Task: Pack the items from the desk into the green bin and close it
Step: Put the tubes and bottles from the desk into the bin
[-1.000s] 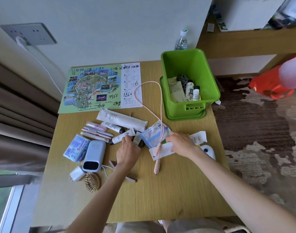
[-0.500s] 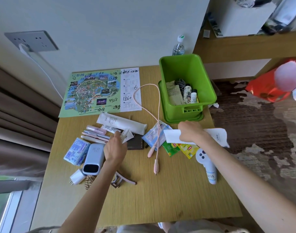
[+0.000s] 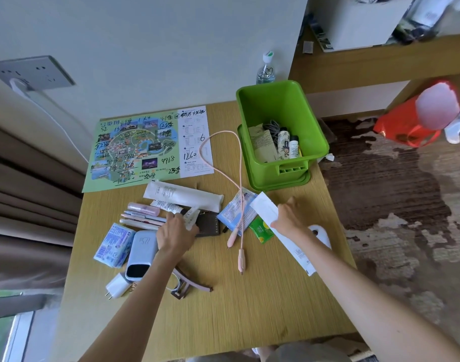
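- Pale wall [image 3: 145,48] with a grey socket plate [image 3: 33,71].
- Brown curtains [image 3: 27,192] at left, window [image 3: 1,335] strip below them.
- Wooden counter [image 3: 249,309]; mottled brown carpet [image 3: 393,205] to its right.

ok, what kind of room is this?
Probably a hotel room, not certain: small wooden desk against the wall, a hand-annotated park map, travel-size bottles in the green bin, patterned carpet.

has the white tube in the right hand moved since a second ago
Yes. The white tube has shifted right, off the pink cable it lay across, and the right hand now holds it slanted near the green bin.
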A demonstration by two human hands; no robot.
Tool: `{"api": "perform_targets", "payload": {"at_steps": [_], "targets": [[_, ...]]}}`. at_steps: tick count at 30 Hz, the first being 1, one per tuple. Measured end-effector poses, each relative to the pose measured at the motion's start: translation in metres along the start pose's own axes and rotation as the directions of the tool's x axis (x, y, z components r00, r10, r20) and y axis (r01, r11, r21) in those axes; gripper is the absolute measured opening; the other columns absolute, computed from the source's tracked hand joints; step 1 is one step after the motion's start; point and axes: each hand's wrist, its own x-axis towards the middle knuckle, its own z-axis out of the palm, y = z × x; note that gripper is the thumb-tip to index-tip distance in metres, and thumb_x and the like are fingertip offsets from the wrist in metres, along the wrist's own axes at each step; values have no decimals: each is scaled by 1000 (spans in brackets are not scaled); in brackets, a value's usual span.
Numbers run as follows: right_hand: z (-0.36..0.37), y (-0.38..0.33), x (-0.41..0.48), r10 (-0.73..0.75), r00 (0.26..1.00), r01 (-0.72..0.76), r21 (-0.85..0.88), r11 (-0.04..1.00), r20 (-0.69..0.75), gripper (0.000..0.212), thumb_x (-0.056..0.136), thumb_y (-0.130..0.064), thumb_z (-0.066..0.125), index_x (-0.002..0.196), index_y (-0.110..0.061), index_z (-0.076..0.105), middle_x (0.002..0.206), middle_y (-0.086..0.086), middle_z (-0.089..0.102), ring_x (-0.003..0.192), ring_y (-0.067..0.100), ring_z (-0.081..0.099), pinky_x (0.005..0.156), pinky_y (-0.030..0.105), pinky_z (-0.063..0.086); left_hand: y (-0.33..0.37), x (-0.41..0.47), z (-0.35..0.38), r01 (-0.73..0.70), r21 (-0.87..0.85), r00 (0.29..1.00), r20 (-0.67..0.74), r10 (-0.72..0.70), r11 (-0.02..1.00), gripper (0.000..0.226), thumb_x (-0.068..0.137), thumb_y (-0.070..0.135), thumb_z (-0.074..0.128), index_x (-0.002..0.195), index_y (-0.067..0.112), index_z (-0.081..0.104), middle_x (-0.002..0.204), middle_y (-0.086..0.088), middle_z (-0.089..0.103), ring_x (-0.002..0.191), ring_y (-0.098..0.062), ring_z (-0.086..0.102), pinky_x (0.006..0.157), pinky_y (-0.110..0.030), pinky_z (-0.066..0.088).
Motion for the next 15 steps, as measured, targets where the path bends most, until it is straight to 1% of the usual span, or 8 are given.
{"api": "perform_targets", "payload": {"at_steps": [3,5,7,9,11,12,14,15], "targets": [[7,-3,-2,74,997,-75,-52,996,-22,28,84,-19,70,109,-9,60,136,15,33,120,31,40,95,37,44,4,-1,-3,5,-69,999,-36,-8,998,45,81,45,63,102,6,57,101,-8,54,79,-27,56,62,-34,43],[8,-5,-4,90,995,-92,-69,993,-35,32,84,-18,72,112,-10,60,137,16,33,120,31,41,94,36,45,9,-2,-9,-6,-146,998,-68,-4,989,40,77,45,65,89,7,57,88,-6,55,69,-24,55,55,-30,41],[8,-6,-5,102,994,-105,-72,992,-47,34,84,-17,72,114,-11,59,137,16,35,121,31,42,94,36,45,17,-1,-16,8,-288,998,-50,-23,958,35,74,44,65,74,10,55,68,-2,53,56,-19,50,48,-26,36],[10,-4,-6,109,992,-113,-55,992,-66,33,85,-16,71,115,-10,59,134,16,39,121,31,43,94,37,46,27,1,-22,37,-457,999,17,-33,889,32,73,39,66,65,12,52,56,1,47,50,-17,44,47,-26,34],[12,-3,-8,100,991,-101,-6,995,-86,27,86,-15,70,110,-9,59,127,15,49,118,31,46,90,36,46,40,1,-27,65,-602,996,94,-10,796,29,77,31,66,62,13,48,55,1,46,49,-16,41,48,-25,32],[12,-3,-9,91,991,-89,16,996,-96,21,86,-13,68,104,-9,59,120,14,55,116,32,49,83,35,44,46,0,-30,89,-664,990,143,9,743,28,80,28,66,63,14,49,56,0,48,50,-15,41,48,-25,33],[10,-3,-12,76,991,-71,52,996,-111,14,85,-11,66,89,-12,53,104,13,64,107,32,54,73,35,37,60,-3,-34,163,-751,965,257,56,640,23,85,27,64,72,11,55,64,-3,55,55,-15,48,50,-25,38],[9,-1,-12,69,991,-61,71,996,-115,19,83,-11,65,81,-14,46,97,12,66,100,33,56,70,34,35,67,-5,-35,199,-778,948,307,84,597,22,86,28,63,78,8,59,69,-5,60,58,-16,54,53,-26,43]]}}
